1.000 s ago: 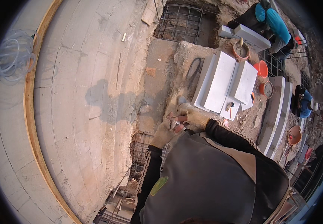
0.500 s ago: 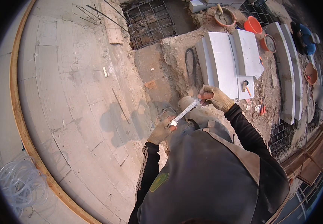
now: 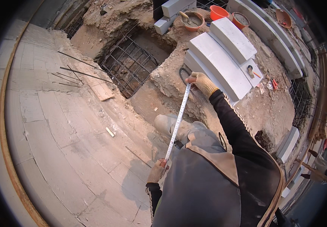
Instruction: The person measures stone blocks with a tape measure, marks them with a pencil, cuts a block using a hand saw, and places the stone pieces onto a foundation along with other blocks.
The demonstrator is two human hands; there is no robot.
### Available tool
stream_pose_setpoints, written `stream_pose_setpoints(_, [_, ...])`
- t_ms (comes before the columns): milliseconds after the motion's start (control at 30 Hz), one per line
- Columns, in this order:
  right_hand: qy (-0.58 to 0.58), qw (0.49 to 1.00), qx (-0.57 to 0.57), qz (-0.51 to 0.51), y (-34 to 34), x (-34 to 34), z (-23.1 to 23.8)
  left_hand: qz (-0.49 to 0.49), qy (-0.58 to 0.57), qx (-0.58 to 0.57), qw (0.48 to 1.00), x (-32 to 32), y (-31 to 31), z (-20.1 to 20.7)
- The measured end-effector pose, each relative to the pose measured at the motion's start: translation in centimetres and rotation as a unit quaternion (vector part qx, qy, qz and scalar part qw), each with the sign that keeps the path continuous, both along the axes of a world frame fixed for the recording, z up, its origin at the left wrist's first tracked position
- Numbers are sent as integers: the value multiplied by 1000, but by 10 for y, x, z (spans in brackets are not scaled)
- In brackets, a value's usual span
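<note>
Pale paving w/ wood strip far L, then steel grid in a pit. L hand closed round lower end of white tape — runs straight btwn hands; R hand pinches upper end, near white blocks. Progress, prob. early: tape's out, not laid on any block yet — can't tell how much is left.

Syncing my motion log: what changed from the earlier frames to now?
The grips, close together at first, moved apart: right grip up in the picture, left grip down and left. The white measuring tape between them went from a short length to a long one. The camera view turned too. Unchanged: both grips on the tape since the previous frame; white blocks stacked.
</note>
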State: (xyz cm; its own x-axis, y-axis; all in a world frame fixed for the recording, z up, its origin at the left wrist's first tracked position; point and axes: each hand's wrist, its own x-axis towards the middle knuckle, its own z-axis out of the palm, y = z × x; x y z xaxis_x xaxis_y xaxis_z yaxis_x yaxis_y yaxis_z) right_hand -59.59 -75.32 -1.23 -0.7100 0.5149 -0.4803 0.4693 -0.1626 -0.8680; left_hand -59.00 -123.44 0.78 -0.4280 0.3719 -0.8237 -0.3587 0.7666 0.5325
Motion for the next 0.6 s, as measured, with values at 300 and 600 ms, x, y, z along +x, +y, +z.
stream_pose_setpoints(300, [-67, 995, 52, 43, -30, -91, -58, 4, 56, -15, 998, -96, -48, -57])
stream_pose_setpoints(600, [-185, 965, 158, -102, 43, -105, -122, 134, 34, -22, 990, -227, -1, -122])
